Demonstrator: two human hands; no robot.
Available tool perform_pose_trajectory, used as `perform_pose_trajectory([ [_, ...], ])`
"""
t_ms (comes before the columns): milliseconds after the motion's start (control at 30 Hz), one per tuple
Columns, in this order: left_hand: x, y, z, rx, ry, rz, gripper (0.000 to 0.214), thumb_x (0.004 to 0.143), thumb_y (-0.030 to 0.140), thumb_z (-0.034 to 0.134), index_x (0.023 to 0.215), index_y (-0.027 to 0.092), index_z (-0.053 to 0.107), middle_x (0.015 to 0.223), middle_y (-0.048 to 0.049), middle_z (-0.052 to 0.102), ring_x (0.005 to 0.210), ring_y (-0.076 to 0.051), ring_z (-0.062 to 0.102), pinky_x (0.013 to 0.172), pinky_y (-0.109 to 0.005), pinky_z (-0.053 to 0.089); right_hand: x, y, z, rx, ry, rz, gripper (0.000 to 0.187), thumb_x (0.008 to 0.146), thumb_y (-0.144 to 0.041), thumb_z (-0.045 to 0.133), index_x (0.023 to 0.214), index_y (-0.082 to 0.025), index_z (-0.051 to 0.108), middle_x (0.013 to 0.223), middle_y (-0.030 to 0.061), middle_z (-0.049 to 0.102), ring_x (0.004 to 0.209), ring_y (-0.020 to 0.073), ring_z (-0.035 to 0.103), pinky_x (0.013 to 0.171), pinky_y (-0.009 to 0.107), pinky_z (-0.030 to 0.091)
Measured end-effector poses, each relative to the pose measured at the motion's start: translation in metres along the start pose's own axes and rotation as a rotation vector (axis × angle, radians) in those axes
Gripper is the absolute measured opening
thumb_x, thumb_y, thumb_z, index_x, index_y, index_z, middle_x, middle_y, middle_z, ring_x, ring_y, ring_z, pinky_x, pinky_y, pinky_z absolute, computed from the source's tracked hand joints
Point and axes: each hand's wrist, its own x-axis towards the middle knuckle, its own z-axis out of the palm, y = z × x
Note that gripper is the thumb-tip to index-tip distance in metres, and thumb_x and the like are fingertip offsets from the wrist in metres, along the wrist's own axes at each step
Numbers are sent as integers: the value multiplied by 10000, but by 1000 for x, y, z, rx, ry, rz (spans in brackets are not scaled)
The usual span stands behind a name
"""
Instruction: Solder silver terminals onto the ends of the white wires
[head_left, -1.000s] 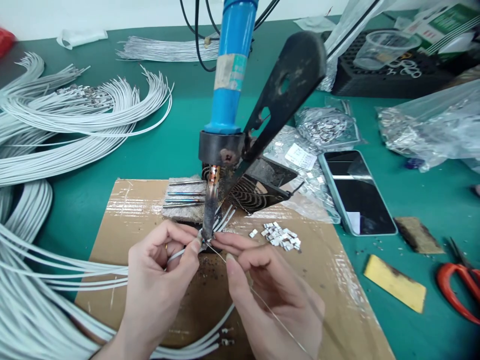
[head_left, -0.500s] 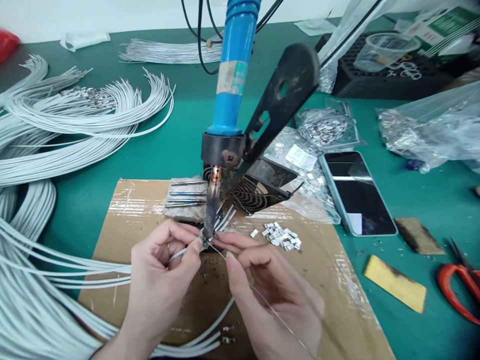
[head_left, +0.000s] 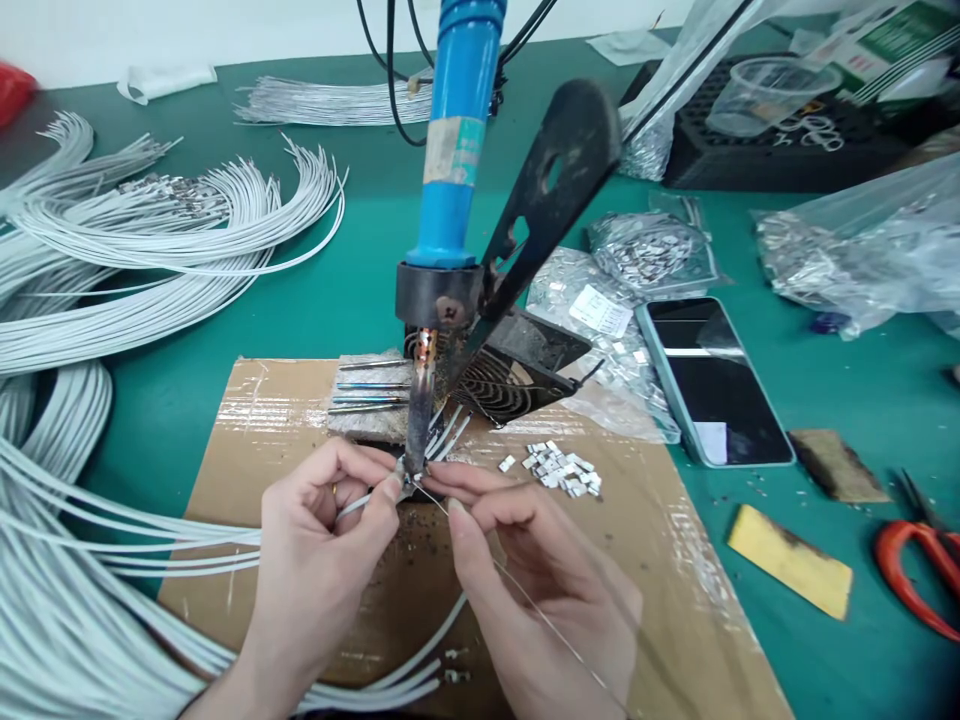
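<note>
A blue-handled soldering iron (head_left: pixel 454 150) stands tip down in a black metal bracket (head_left: pixel 551 190). My left hand (head_left: pixel 322 535) is closed in a pinch on a white wire (head_left: pixel 352 506), its end right under the iron's tip. Between thumb and finger my right hand (head_left: pixel 536 570) pinches a thin strand of solder wire (head_left: pixel 540 612), which runs up to the same spot. Fingertips and the iron's tip partly hide the joint there. Several white wires (head_left: pixel 450 437) lie just behind the tip. Small metal pieces (head_left: pixel 562 468) are heaped to the right of my right hand.
Bundles of white wire (head_left: pixel 150 240) fill the left side. Cardboard (head_left: pixel 247 420) lies under the work. On the right are a phone (head_left: pixel 720 385), a yellow sponge (head_left: pixel 791 560), red-handled scissors (head_left: pixel 915 560) and bags of metal parts (head_left: pixel 652 250). A black tray (head_left: pixel 780 150) stands behind.
The soldering iron and its bracket appear slightly further left and tilted a little differently. Both hands keep nearly the same place and the same grip.
</note>
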Motion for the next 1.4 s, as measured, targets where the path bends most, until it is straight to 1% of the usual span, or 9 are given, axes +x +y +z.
perform_pose_trajectory([
  [167,1,0,0,0,-12,0,152,718,79,771,653,213,742,761,29,777,638,-76,707,575,-112,516,1,2,-2,-7,-5,-35,210,932,-130,685,758,-238,638,1029,34,833,976,183,801,869,262,612],
  [333,0,-2,0,-6,-8,-5,152,719,84,778,652,216,746,762,31,769,639,-75,702,575,-112,508,1,7,-4,-24,-38,-90,205,927,-109,693,787,-248,638,1039,-10,831,992,146,799,898,218,604],
  [467,-1,-3,-1,-7,-5,-2,156,725,84,778,655,220,747,766,38,768,645,-69,708,594,-107,513,1,8,-4,-28,-31,-107,207,927,-101,695,800,-255,640,1048,-33,827,985,124,796,908,193,597],
  [700,0,-4,0,-14,-26,-6,173,733,72,770,656,223,737,765,51,770,653,-60,716,621,-97,522,1,9,-4,-28,-39,-100,199,927,-106,697,801,-251,645,1052,-26,827,974,127,798,887,189,605],
  [867,0,-4,-1,-19,-33,0,167,746,78,768,664,222,744,775,47,769,653,-57,712,627,-98,524,1,8,-4,-17,-30,-100,198,922,-104,707,806,-254,651,1053,-39,825,972,113,796,885,170,604],
  [1067,1,-3,-2,-25,-22,-13,150,722,81,785,664,215,751,769,42,769,630,-50,702,577,-80,499,2,8,-3,-26,-22,-116,200,924,-103,702,802,-254,653,1054,-36,822,967,110,796,873,161,602],
  [1267,2,-4,-1,-18,-28,0,160,713,64,780,655,210,747,744,42,766,677,-58,725,660,-78,531,1,8,-3,-42,-29,-100,197,921,-115,707,794,-255,650,1039,-35,832,944,118,805,846,165,613],
  [1400,1,-4,-1,-31,-36,-22,163,705,62,794,655,208,744,754,44,766,658,-50,721,621,-61,517,0,8,-3,-47,-13,-114,194,920,-119,714,795,-255,656,1024,-47,829,943,100,796,862,149,600],
])
